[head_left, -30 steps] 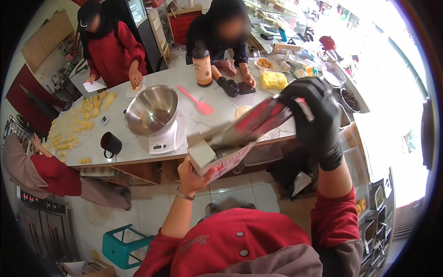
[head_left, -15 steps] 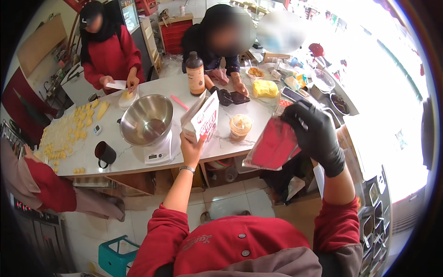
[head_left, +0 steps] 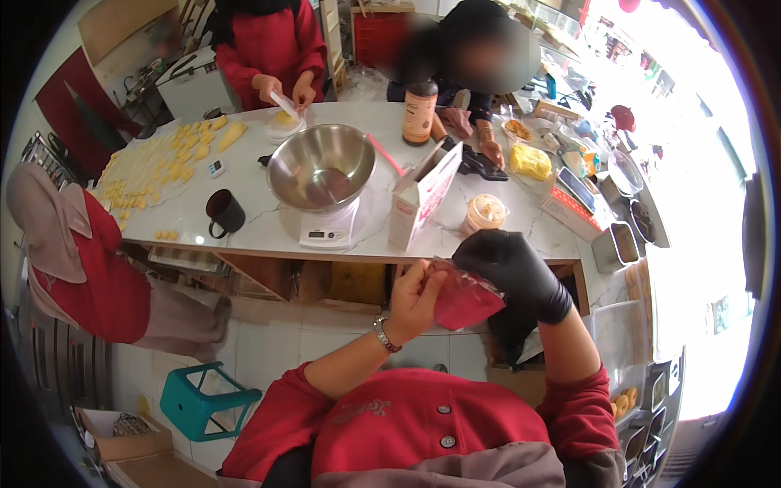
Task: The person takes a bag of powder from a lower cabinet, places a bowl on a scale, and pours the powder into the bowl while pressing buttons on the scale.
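Observation:
A flat clear packet with red contents (head_left: 465,306) is held up in front of the counter's near edge. My bare left hand (head_left: 416,302), with a metal wristwatch, pinches the packet's left upper corner. My right hand (head_left: 514,275), in a black glove, grips its upper right edge, fingers curled and partly hidden. Just beyond stands a white and red carton (head_left: 415,207) with its top flaps open. To its right is a lidded clear cup with orange-brown contents (head_left: 486,213). Left of the carton, a steel mixing bowl (head_left: 321,167) rests on a white digital scale (head_left: 327,230).
A black mug (head_left: 225,213), a brown bottle (head_left: 419,115) and a pink-handled utensil (head_left: 385,154) are on the counter. Yellow dough pieces (head_left: 183,159) cover its left end. Two people work across it, another stands at left. A teal stool (head_left: 210,398) is on the floor.
My left hand has let go of the carton, which now stands on the counter, and has taken hold of the packet. My right hand has brought the packet lower and nearer my body.

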`<action>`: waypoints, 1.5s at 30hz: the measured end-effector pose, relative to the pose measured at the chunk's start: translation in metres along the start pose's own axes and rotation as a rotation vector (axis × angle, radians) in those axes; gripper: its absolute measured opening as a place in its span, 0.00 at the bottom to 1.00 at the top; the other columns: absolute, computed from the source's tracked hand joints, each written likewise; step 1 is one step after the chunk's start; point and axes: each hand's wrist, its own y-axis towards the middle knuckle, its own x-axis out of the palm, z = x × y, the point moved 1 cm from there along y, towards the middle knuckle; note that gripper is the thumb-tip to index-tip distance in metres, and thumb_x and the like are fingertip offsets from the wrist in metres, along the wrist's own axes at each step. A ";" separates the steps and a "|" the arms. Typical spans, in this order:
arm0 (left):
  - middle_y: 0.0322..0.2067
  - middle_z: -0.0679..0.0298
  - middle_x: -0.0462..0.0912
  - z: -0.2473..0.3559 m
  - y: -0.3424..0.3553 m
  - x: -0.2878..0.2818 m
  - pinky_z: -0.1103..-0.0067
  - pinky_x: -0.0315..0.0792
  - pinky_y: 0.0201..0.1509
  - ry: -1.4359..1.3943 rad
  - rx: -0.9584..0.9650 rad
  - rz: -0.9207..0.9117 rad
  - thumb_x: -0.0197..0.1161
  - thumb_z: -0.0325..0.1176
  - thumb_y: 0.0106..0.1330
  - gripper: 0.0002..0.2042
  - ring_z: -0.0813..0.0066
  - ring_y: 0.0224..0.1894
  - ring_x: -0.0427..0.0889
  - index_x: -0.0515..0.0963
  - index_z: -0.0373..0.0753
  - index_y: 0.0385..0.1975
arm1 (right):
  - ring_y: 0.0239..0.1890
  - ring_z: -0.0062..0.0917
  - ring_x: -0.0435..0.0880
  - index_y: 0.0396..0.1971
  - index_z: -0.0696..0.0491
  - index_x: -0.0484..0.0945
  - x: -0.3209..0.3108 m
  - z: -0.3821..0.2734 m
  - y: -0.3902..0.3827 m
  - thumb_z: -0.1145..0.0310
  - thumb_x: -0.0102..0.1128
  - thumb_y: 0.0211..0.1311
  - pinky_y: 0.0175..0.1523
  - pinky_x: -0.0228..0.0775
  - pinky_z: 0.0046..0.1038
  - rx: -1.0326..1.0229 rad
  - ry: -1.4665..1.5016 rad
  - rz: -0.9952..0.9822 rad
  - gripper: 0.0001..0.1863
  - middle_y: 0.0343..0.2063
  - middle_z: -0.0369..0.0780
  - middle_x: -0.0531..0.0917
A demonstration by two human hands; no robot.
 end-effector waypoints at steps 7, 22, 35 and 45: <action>0.24 0.74 0.72 0.023 0.049 -0.056 0.92 0.61 0.30 -0.342 -0.154 0.077 0.48 0.36 0.68 0.09 0.91 0.26 0.67 0.71 0.38 0.30 | 0.39 0.17 0.72 0.50 0.50 0.65 0.105 0.173 0.045 0.71 0.50 0.60 0.44 0.68 0.22 -0.114 0.716 -0.147 0.17 0.41 0.34 0.72; 0.32 0.65 0.74 0.084 0.053 -0.258 0.79 0.66 0.41 -0.215 -0.062 0.509 0.52 0.39 0.63 0.11 0.76 0.35 0.72 0.70 0.39 0.39 | 0.35 0.25 0.79 0.43 0.58 0.69 0.059 -0.028 0.173 0.70 0.66 0.47 0.41 0.70 0.25 -0.431 0.344 0.865 0.22 0.36 0.43 0.79; 0.25 0.67 0.73 0.062 0.067 -0.298 0.82 0.66 0.34 -0.165 -0.134 0.552 0.52 0.35 0.63 0.07 0.80 0.28 0.71 0.71 0.38 0.33 | 0.28 0.34 0.81 0.41 0.52 0.69 0.100 -0.015 0.223 0.64 0.67 0.45 0.32 0.71 0.27 -0.440 -0.401 0.913 0.23 0.28 0.45 0.80; 0.24 0.66 0.71 0.033 0.132 -0.302 0.82 0.66 0.33 -0.110 -0.201 0.363 0.51 0.33 0.64 0.07 0.80 0.27 0.70 0.71 0.36 0.33 | 0.29 0.22 0.79 0.37 0.58 0.71 0.092 -0.014 0.205 0.69 0.70 0.43 0.34 0.71 0.24 -0.234 -0.305 1.044 0.21 0.27 0.43 0.79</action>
